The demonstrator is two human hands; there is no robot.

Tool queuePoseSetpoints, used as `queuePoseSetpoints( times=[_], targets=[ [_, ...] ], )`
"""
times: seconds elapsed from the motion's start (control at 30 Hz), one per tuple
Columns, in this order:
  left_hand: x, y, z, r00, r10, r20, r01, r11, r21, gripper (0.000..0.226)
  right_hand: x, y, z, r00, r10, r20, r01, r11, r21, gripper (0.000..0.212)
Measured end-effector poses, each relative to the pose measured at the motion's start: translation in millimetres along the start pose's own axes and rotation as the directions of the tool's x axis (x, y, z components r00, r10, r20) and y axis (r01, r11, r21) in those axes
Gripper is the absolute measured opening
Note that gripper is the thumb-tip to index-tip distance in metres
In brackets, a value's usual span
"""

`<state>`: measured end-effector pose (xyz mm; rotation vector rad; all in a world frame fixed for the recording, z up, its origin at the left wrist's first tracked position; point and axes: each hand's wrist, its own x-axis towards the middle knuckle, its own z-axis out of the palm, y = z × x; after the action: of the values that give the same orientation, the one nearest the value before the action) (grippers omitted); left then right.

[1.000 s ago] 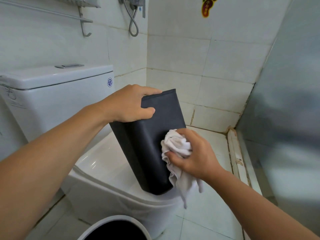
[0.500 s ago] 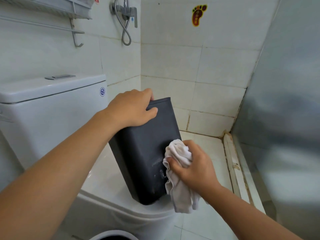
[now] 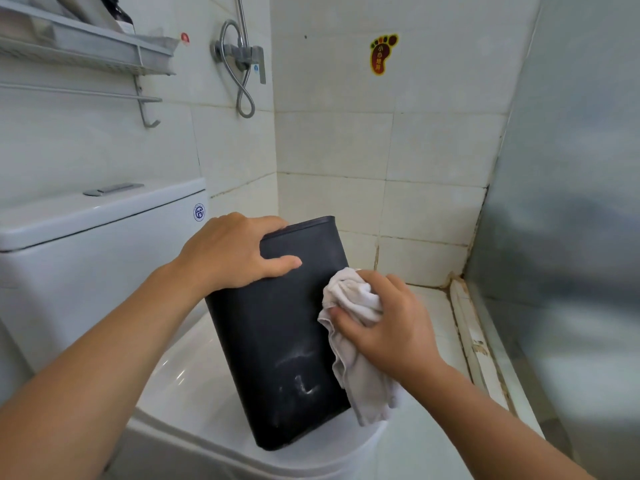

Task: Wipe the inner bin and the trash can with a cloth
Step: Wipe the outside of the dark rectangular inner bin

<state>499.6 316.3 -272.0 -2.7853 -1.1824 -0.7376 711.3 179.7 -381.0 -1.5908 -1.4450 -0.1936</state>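
One inner bin (image 3: 277, 327), dark matte plastic, rectangular with rounded corners, stands tilted on the closed toilet lid (image 3: 194, 386). My left hand (image 3: 232, 251) grips its upper end, fingers curled over the far edge, thumb flat on the near face. My right hand (image 3: 388, 327) bunches one white cloth (image 3: 356, 341), soft and crumpled, fingers clamped round it, pressed against the bin's right edge. Whitish smears mark the bin's lower face.

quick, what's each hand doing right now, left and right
Left hand: grips the top of the black inner bin, steadying it.
Right hand: holds the white cloth against the bin's side.
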Motion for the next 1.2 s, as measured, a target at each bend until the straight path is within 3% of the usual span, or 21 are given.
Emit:
queuePoseSetpoints(
  times=[0.27,0.37,0.47,0.57,0.73,0.93,1.07,1.2],
  targets=[
    [-4,8,7,0.984,0.151,-0.092,-0.148,0.988,0.045,0.088,50,-27,-31,0.995,0.058,-0.079,-0.047,0.990,0.132,0.038],
    [-7,6,8,0.983,0.141,-0.119,-0.139,0.990,0.027,0.082,32,-23,-32,0.997,0.061,-0.038,-0.054,0.986,0.155,0.033],
    [-11,-1,7,0.985,0.108,-0.134,-0.112,0.994,-0.020,0.073,2,-6,-33,0.995,0.023,0.092,-0.026,0.999,0.036,0.037],
    [-14,-4,5,0.987,0.085,-0.134,-0.091,0.995,-0.042,0.070,-11,8,-40,0.983,0.040,0.176,-0.050,0.998,0.049,0.038],
    [-18,-1,6,0.974,0.143,-0.177,-0.152,0.988,-0.036,0.067,5,-6,-37,0.999,-0.025,0.036,0.024,0.999,0.040,0.035],
    [-17,2,10,0.945,0.231,-0.233,-0.230,0.973,0.030,0.065,46,-39,-30,0.988,0.022,-0.150,-0.007,0.995,0.102,0.038],
    [-14,-5,8,0.977,0.122,-0.173,-0.128,0.992,-0.022,0.058,21,-22,-28,0.997,0.066,0.042,-0.070,0.994,0.090,0.033],
    [-17,-18,6,0.989,0.030,-0.147,-0.045,0.994,-0.102,0.069,-15,1,-31,0.974,0.088,0.207,-0.116,0.985,0.125,0.034]
  ],
)
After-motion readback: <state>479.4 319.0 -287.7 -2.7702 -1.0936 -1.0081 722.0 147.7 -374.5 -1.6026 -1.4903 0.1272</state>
